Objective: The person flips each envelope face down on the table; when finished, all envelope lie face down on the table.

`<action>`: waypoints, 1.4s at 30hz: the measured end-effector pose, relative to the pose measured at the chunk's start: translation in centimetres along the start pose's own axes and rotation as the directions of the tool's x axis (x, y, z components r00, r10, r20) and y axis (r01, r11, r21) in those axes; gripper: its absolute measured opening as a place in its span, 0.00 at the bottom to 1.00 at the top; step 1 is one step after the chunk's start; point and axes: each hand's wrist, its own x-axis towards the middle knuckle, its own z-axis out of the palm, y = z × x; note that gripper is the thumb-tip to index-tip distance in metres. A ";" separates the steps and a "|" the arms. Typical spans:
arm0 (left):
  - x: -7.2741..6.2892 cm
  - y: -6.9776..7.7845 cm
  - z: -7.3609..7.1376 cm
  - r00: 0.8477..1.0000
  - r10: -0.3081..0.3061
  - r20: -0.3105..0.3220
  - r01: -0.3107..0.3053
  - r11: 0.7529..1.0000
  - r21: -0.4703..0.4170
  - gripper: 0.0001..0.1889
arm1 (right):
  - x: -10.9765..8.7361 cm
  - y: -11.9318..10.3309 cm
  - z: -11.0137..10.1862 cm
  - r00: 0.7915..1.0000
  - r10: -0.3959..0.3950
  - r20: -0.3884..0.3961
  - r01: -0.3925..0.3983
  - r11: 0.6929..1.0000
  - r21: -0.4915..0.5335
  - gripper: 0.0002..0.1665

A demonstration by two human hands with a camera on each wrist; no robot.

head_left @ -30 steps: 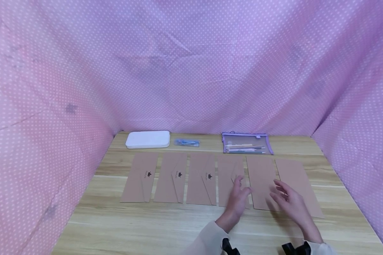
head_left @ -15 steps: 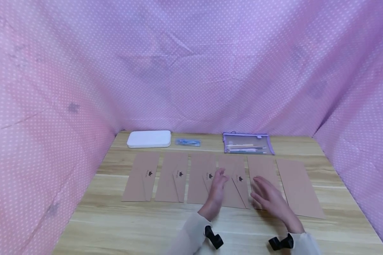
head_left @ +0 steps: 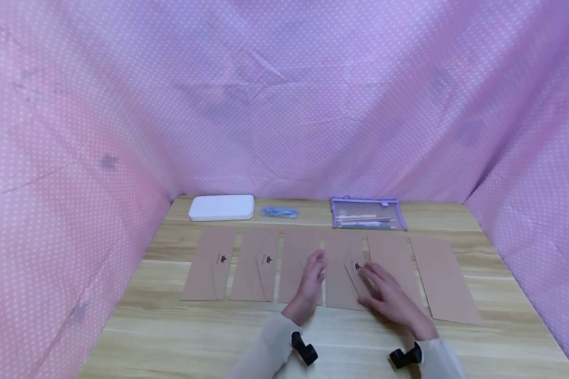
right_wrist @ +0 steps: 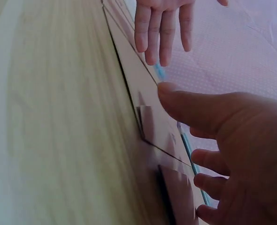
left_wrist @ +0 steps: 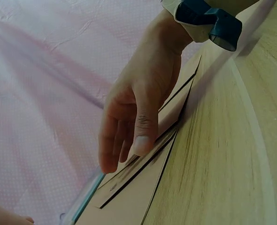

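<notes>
Several brown paper envelopes lie side by side in a row on the wooden table. My left hand (head_left: 307,287) is over the right part of the third envelope from the left (head_left: 291,268), its fingers relaxed and holding nothing. Between my hands lies the fourth envelope (head_left: 336,271), flap side up with a small crown print. My right hand (head_left: 392,299) hovers over that envelope's right edge and the fifth envelope (head_left: 391,247), thumb and fingers spread apart. In the left wrist view, the left hand (left_wrist: 138,98) appears above the envelopes, with nothing in its grasp.
At the back of the table (head_left: 208,337) are a white flat case (head_left: 222,207), a small clear packet with blue items (head_left: 278,212) and a purple-edged mesh pouch (head_left: 367,213) holding pens. Another envelope (head_left: 445,279) lies far right. Pink dotted cloth (head_left: 284,105) surrounds the table.
Both hands have moved left along the row, the left from the fourth envelope to the third, the right from between the last two to the fourth and fifth. The envelopes stay in place.
</notes>
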 end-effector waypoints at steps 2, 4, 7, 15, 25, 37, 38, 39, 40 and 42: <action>0.0 0.1 0.0 1.000 -0.008 0.015 0.008 1.000 0.019 0.33 | 0.0 0.1 0.1 1.000 0.003 0.026 -0.003 1.000 -0.002 0.41; -0.1 0.1 0.0 1.000 -0.017 0.027 0.016 0.999 0.034 0.33 | 0.0 0.2 0.2 0.999 0.010 0.046 -0.010 1.000 -0.001 0.41; -0.2 0.2 0.0 0.999 -0.023 0.037 0.021 0.999 0.042 0.34 | 0.0 0.3 0.3 0.997 0.020 0.070 -0.020 1.000 -0.003 0.39; 0.0 0.1 -0.2 0.999 -0.025 0.047 0.025 1.000 -0.002 0.35 | 0.1 0.4 0.4 0.993 0.045 0.108 -0.045 0.999 0.003 0.37; 0.5 0.1 -0.8 0.998 -0.048 0.040 0.053 0.990 -0.130 0.33 | 0.2 0.1 0.2 0.996 0.028 0.087 -0.028 1.000 0.000 0.37; 0.6 0.4 -1.1 0.996 -0.062 -0.067 0.040 0.957 -0.287 0.17 | 0.2 0.2 -0.2 0.994 0.025 0.106 -0.023 0.999 -0.024 0.38; 0.7 0.4 -1.2 0.996 -0.064 -0.063 0.043 0.956 -0.289 0.16 | 0.2 0.2 -0.3 0.993 0.029 0.113 -0.027 0.999 -0.024 0.38; 0.7 0.4 -1.2 0.996 -0.068 -0.059 0.048 0.955 -0.291 0.17 | 0.3 0.2 -0.4 0.992 0.035 0.120 -0.032 0.999 -0.025 0.38; 0.7 0.4 -1.2 0.996 -0.069 -0.054 0.051 0.956 -0.289 0.17 | 0.3 0.1 -0.5 0.991 0.039 0.128 -0.036 0.999 -0.024 0.38; 0.7 0.4 -1.2 0.997 -0.071 -0.043 0.056 0.958 -0.283 0.19 | 0.5 -0.2 -0.7 0.988 0.054 0.147 -0.051 0.998 -0.020 0.38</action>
